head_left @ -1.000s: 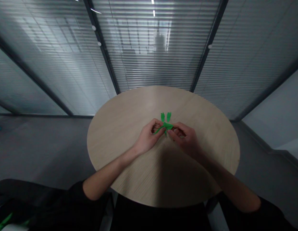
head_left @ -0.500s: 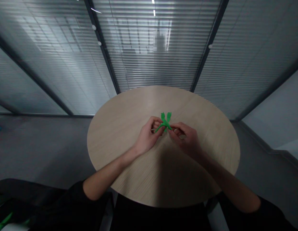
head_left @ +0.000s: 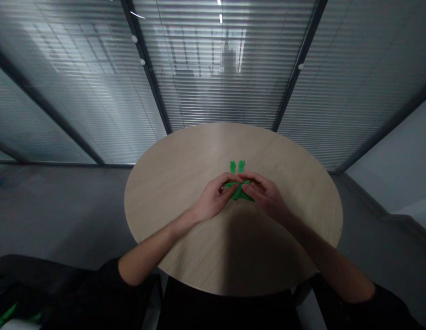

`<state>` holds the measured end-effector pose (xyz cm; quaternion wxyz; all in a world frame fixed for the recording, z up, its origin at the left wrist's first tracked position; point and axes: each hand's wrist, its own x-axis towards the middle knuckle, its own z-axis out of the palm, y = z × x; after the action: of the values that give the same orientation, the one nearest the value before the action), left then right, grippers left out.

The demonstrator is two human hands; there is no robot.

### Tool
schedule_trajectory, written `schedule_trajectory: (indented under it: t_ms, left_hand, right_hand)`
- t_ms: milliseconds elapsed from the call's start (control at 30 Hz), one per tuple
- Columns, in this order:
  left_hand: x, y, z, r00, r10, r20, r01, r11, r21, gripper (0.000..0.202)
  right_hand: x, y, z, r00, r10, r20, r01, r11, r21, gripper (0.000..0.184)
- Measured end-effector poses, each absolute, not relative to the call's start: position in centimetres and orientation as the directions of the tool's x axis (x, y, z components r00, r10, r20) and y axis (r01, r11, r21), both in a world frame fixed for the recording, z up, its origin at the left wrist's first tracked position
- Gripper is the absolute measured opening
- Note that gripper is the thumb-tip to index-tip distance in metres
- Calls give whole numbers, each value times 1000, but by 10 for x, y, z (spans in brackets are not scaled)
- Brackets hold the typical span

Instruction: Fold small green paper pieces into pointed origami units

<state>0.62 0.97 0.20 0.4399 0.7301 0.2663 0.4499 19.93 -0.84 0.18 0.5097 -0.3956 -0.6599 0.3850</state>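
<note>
A small green folded paper piece [head_left: 239, 191] lies near the middle of the round wooden table [head_left: 185, 183]. My left hand [head_left: 213, 199] and my right hand [head_left: 266, 195] both press on it, fingertips meeting over its top edge, fingers curled and close together. Two small green leaf-shaped pieces [head_left: 237, 166] rest on the table just beyond my fingertips, untouched. Most of the green paper is hidden under my fingers.
Glass walls with horizontal blinds [head_left: 216, 68] and dark frames stand behind the table. A grey floor [head_left: 62, 211] surrounds it. Some green bits [head_left: 7, 316] lie at the bottom left corner beside my dark sleeve.
The green piece was held up between both hands, pinched and turned. Now it is lowered flat on the table and both hands press down over it.
</note>
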Motion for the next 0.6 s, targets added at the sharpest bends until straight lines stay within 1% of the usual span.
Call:
schedule_trajectory:
  t_ms: [100, 267, 367, 467, 600]
  left_hand:
    - [5, 9, -1, 415, 804, 427, -8, -465, 885, 13]
    - [3, 6, 2, 415, 810, 414, 25, -465, 885, 14]
    - [4, 1, 9, 452, 782, 429, -25, -470, 882, 19]
    - [6, -2, 12, 445, 782, 437, -48, -466, 884, 23]
    - [8, 1, 9, 396, 800, 450, -29, -479, 877, 16]
  right_hand:
    - [198, -10, 2, -156, 936, 314, 82, 330, -941, 24]
    - [195, -13, 5, -80, 946, 313, 121, 321, -939, 18]
    - [195, -15, 8, -30, 932, 361, 160, 361, -919, 15]
    - [193, -17, 10, 4, 902, 431, 219, 420, -881, 13]
    - [193, -19, 10, 8, 855, 519, 256, 500, -827, 10]
